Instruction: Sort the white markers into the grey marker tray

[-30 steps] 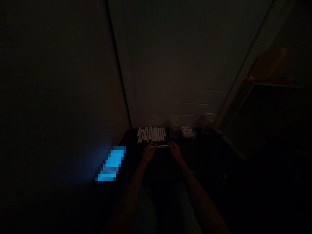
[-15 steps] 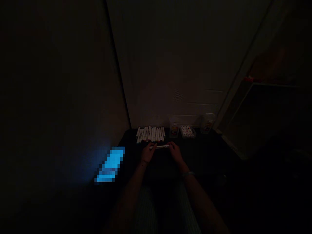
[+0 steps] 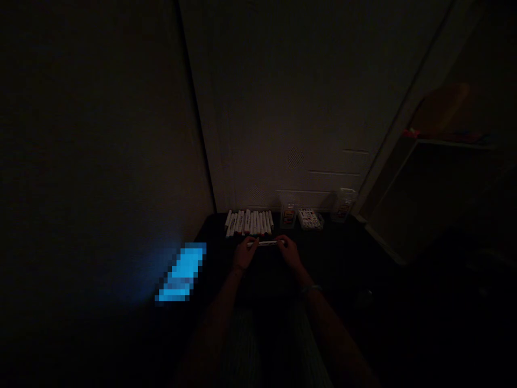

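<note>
A white marker [image 3: 266, 243] lies level between my two hands above the dark table. My left hand [image 3: 245, 253] is closed on its left end, and my right hand [image 3: 288, 250] pinches the right end. Just beyond them, a row of white markers [image 3: 249, 222] lies side by side, with coloured ends towards me. Dim light hides the colour of the held marker and the finer detail of my fingers.
A clear container with a label [image 3: 288, 214] stands by the wall, beside an open case of white markers [image 3: 310, 219]. Another clear container [image 3: 342, 206] is at the back right corner. A glowing, pixelated screen [image 3: 182, 274] is at the left of the dark table [image 3: 331, 258].
My right hand has shifted slightly left along the marker, and more of its right end shows. My left hand stays in place on the other end.
</note>
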